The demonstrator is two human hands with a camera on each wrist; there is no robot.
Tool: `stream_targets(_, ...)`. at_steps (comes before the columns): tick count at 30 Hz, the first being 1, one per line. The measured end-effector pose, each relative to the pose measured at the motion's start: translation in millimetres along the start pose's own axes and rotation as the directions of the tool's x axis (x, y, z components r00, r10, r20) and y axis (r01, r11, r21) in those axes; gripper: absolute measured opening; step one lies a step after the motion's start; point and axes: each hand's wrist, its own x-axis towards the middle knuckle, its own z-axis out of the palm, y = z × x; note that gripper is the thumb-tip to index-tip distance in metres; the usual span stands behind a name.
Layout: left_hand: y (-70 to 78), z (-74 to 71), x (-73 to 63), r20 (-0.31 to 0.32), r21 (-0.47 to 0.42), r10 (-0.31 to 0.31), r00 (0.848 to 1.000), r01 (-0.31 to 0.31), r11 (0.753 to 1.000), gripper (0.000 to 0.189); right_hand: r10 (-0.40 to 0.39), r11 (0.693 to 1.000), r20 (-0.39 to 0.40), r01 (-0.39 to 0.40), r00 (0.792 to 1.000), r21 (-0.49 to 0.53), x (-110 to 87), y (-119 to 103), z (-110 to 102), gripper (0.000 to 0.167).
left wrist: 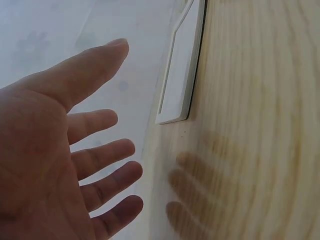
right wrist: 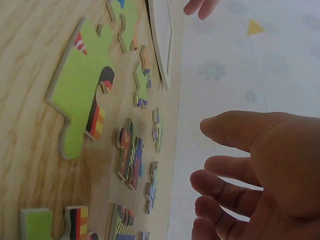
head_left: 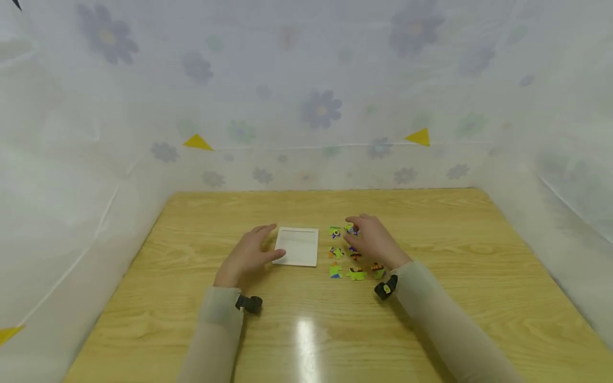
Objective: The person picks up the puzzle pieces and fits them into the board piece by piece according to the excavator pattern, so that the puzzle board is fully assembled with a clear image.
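A white square puzzle frame (head_left: 298, 250) lies on the table, left of several colourful jigsaw pieces. My left hand (head_left: 249, 252) is at the frame's left side, thumb over its edge in the head view. In the left wrist view that hand (left wrist: 55, 150) has its fingers spread and holds nothing. Above the far right pieces hovers my right hand (head_left: 375, 239), partly hiding them. The right wrist view shows its fingers (right wrist: 225, 190) slightly bent, with nothing between them. Nearest that camera lies a green puzzle piece (right wrist: 80, 85); a red and blue piece (right wrist: 130, 155) lies beyond it.
The wooden table (head_left: 431, 213) is enclosed by pale sheets (head_left: 287, 106) with a flower print. Yellow triangles (head_left: 198, 142) are stuck on the sheets. Dark wrist cameras (head_left: 250, 304) are strapped over both sleeves. Light glares off the table's near middle.
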Motion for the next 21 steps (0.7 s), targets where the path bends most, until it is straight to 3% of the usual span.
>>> stream_targets(6,-2.5,-0.2,2.2,0.048,-0.054,-0.037,0.998,0.040,0.998,0.086,-0.004,1.000,0.033,0.004,0.999,-0.019,11.4,0.4,6.0,0.045)
stream_targets(10,-5.6,-0.1,6.6,0.073,-0.048,-0.049,0.996,0.053,0.997,0.077,0.012,0.999,0.056,-0.010,0.998,-0.043,17.1,-1.6,9.3,0.044)
stream_targets(21,-11.0,-8.1,15.8,0.109,-0.064,-0.026,0.994,0.033,0.997,0.066,0.016,0.998,0.103,-0.009,0.995,-0.066,23.9,-7.9,9.7,0.042)
